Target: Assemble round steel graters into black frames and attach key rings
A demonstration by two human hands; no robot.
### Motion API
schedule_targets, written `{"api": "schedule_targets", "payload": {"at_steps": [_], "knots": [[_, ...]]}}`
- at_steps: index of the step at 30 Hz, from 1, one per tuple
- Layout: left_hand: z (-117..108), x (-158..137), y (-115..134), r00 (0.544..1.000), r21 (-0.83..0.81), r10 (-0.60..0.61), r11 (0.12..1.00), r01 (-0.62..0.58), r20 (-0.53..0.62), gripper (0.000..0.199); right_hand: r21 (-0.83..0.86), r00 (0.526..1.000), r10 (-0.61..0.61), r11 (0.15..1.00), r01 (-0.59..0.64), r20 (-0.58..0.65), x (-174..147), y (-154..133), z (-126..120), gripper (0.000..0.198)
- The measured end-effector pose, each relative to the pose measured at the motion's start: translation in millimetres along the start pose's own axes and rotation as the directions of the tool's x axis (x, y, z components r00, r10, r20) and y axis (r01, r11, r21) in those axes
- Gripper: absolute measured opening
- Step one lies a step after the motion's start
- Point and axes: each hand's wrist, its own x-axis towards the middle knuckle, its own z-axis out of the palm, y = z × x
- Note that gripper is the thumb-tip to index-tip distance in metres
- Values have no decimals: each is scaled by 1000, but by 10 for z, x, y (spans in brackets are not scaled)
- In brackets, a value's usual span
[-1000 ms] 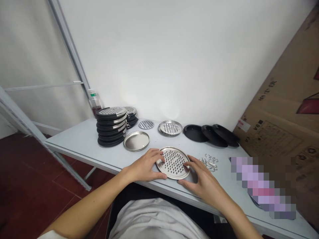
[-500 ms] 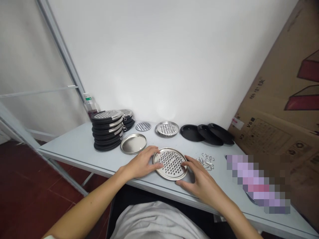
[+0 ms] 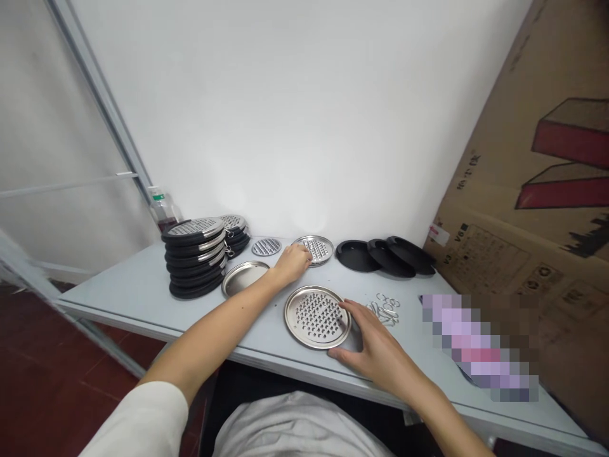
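Note:
A round metal grater (image 3: 320, 317) lies flat near the table's front edge, its punched disc set in a shiny rim. My right hand (image 3: 373, 343) holds it by the right side, fingertips on top and thumb at the lower edge. Farther back, my left hand (image 3: 294, 261) reaches to a small stack of round metal pieces with a grater disc (image 3: 318, 249) on top. Its fingers are curled over the left side of that disc, the tips partly hidden. My left forearm covers part of a plain round metal tray (image 3: 242, 277).
Tall stacks of black-rimmed graters (image 3: 194, 266) stand at the left by a bottle (image 3: 162, 209). A loose perforated disc (image 3: 266, 247) lies at the back. Black round covers (image 3: 356, 255) overlap at the back right. Metal rings and clips (image 3: 385, 310) lie right of the grater, before a cardboard box (image 3: 495, 241).
My left hand has left the near grater and moved back to the stack behind it. My right hand stays at the near grater's right side. The view has shifted slightly.

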Motion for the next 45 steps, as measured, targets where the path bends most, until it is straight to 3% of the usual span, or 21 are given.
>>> {"api": "schedule_targets", "payload": {"at_steps": [7,16,26,34,39,45], "knots": [[62,87,-6,999,81,3,997,0,-36,19,57,999,-33,998,34,-19,7,-24,-17,79],[-186,223,-181,984,105,-7,994,26,-180,18,53,999,-31,998,32,-14,-4,-33,-26,87],[-50,81,-136,994,49,16,999,-10,-110,23,73,999,-35,997,36,-11,1,-69,-54,85],[-39,102,-127,992,-35,106,993,-108,-75,27,63,998,-46,997,48,-29,0,-49,-38,83],[78,23,-177,989,-88,93,991,-103,-111,23,43,998,-58,997,59,-32,-4,-44,-42,83],[-16,27,-235,980,-122,43,990,-68,-196,20,41,997,-70,997,71,-39,-4,-46,-44,83]]}}
